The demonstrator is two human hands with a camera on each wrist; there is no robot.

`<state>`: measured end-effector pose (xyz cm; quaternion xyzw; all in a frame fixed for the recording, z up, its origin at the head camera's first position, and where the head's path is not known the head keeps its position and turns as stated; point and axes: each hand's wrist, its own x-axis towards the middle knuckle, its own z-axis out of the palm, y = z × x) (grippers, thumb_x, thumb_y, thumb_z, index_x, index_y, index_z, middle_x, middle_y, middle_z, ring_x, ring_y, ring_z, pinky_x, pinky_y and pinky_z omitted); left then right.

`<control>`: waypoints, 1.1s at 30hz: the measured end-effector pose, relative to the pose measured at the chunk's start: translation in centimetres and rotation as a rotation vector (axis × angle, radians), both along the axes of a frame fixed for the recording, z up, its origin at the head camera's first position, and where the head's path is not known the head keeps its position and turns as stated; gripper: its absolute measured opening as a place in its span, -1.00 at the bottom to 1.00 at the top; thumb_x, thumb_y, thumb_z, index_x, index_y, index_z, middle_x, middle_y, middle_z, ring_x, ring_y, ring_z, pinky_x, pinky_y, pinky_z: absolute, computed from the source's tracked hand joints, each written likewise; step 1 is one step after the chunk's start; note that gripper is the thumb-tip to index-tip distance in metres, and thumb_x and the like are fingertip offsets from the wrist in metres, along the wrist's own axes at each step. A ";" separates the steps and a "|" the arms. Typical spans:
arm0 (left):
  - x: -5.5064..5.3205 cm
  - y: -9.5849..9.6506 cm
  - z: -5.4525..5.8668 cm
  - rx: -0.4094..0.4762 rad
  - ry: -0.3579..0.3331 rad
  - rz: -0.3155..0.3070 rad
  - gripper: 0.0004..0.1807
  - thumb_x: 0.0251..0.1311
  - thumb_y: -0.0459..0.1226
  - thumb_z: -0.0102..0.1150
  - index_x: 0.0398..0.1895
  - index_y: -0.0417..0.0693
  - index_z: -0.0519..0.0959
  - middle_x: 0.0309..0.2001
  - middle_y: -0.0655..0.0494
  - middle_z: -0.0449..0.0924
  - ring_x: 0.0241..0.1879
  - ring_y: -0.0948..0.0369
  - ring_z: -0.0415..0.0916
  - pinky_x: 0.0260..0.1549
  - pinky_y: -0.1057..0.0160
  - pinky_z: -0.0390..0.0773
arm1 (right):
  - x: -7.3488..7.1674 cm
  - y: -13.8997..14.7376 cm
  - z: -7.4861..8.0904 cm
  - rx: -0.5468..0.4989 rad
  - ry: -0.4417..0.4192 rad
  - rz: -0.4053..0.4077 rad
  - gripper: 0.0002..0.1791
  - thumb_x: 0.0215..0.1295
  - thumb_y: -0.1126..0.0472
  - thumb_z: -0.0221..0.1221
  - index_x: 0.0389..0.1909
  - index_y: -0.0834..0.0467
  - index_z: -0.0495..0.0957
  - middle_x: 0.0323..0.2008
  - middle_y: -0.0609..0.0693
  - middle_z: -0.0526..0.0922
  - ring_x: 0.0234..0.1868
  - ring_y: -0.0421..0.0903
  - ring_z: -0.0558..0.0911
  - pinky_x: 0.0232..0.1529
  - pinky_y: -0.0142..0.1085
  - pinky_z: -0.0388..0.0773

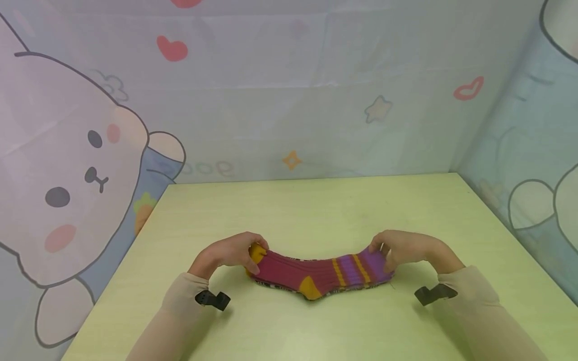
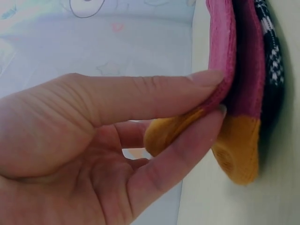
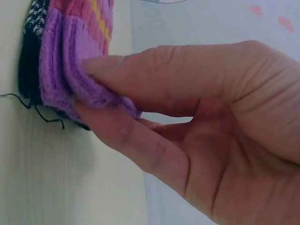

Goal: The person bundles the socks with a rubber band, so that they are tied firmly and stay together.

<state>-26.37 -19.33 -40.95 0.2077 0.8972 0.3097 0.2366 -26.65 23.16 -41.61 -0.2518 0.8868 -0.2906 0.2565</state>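
Note:
A maroon sock (image 1: 289,269) with yellow toe and heel and a purple striped cuff lies stretched sideways between the two hands. My left hand (image 1: 237,250) pinches its yellow toe end between thumb and fingers. At the other end my right hand (image 1: 402,248) pinches the purple cuff (image 3: 89,79). Under the top sock, a second one with a matching yellow toe (image 2: 241,150) shows in the left wrist view. Lowest in the stack is a black and white patterned sock (image 2: 273,61), against the table. In the left wrist view the held toe is lifted apart from the toe below.
The pale table (image 1: 307,210) runs back to a printed cloth backdrop (image 1: 280,100) with hearts and a cartoon bear. Cloth also hangs along both sides. Black wrist cameras (image 1: 212,299) sit on the sleeves. Loose dark threads (image 3: 49,117) trail from the black sock's cuff.

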 end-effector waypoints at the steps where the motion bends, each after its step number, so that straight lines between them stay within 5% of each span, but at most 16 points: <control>1: 0.0 0.0 0.0 -0.003 0.001 0.000 -0.49 0.00 -0.48 0.48 0.06 -0.20 0.52 -0.12 0.04 0.50 -0.15 0.08 0.42 -0.15 0.18 0.53 | 0.0 -0.1 0.0 0.011 0.010 0.006 -0.48 0.00 0.42 0.38 0.07 0.21 0.58 -0.03 0.01 0.59 -0.03 -0.02 0.56 -0.12 -0.19 0.56; 14: -0.2 -0.3 -0.7 -0.012 -0.038 -0.052 -0.41 -0.04 -0.50 0.50 -0.06 -0.09 0.31 -0.23 -0.02 0.46 -0.29 0.10 0.42 -0.35 0.24 0.52 | 0.4 -0.6 -0.1 0.038 0.042 0.032 -0.45 -0.06 0.42 0.40 0.05 0.22 0.53 -0.03 0.07 0.52 -0.10 -0.02 0.54 -0.20 -0.23 0.55; 23: -0.2 -0.4 -0.3 0.013 -0.037 -0.116 -0.50 -0.09 -0.53 0.52 -0.34 -0.16 0.30 -0.30 0.03 0.40 -0.36 0.14 0.41 -0.40 0.25 0.46 | 0.3 -0.6 -0.3 0.035 0.051 0.035 -0.46 -0.05 0.44 0.39 0.05 0.25 0.52 -0.05 0.06 0.52 -0.16 -0.04 0.50 -0.22 -0.23 0.52; 28: -0.2 -0.6 -0.5 0.012 -0.075 -0.062 -0.66 0.10 -0.36 0.46 -0.24 -0.17 0.42 -0.31 0.02 0.47 -0.39 0.13 0.48 -0.35 0.20 0.55 | 0.2 -0.6 -0.5 0.022 0.033 0.038 -0.46 -0.04 0.47 0.37 0.05 0.26 0.51 -0.07 0.07 0.50 -0.19 -0.04 0.49 -0.27 -0.25 0.52; 33: -0.2 -1.0 -0.6 -0.001 -0.076 -0.070 -0.84 0.29 -0.33 0.29 -0.22 -0.15 0.47 -0.29 0.04 0.51 -0.36 0.14 0.50 -0.32 0.12 0.57 | 0.2 -0.6 -0.5 0.013 0.001 0.023 -0.47 -0.01 0.48 0.38 0.05 0.25 0.51 -0.08 0.07 0.50 -0.19 -0.05 0.53 -0.31 -0.26 0.57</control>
